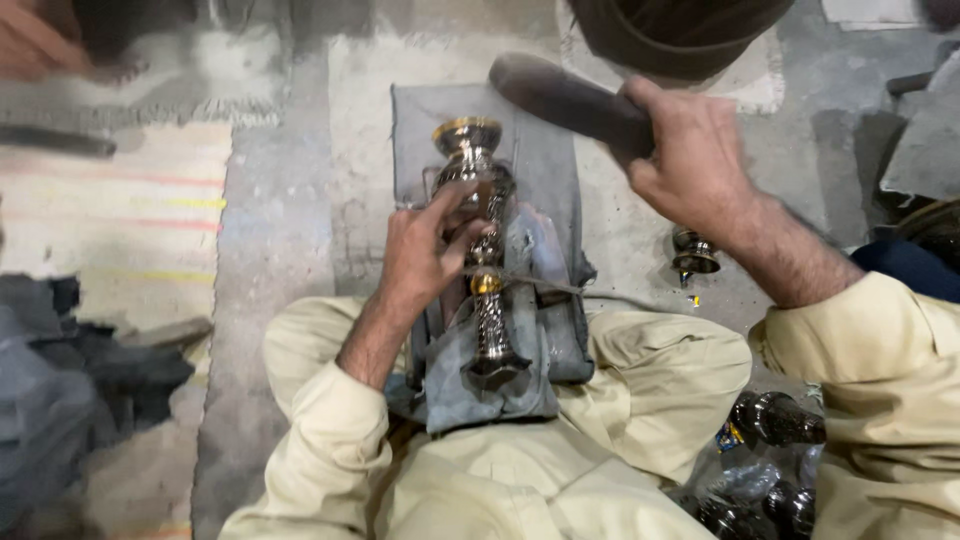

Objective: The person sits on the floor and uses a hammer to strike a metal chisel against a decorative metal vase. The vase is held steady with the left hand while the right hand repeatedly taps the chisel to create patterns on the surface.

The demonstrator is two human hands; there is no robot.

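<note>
An ornate metal stem with silver and gold bands (482, 210) lies lengthwise on a grey cloth-covered block (548, 170) between my knees. My left hand (425, 250) rests on its middle, with the fingers pinching something small against it that I cannot make out. A thin cord (560, 287) crosses the stem near a gold ring. My right hand (690, 160) is raised above and to the right, gripping a dark wooden mallet (565, 98) whose head hangs over the block's far end.
A small metal piece (694, 252) stands on the concrete floor to the right of the block. More dark metal pieces (775, 418) lie in plastic near my right knee. A striped mat (120, 220) lies to the left. Another person's hand (30, 40) shows at top left.
</note>
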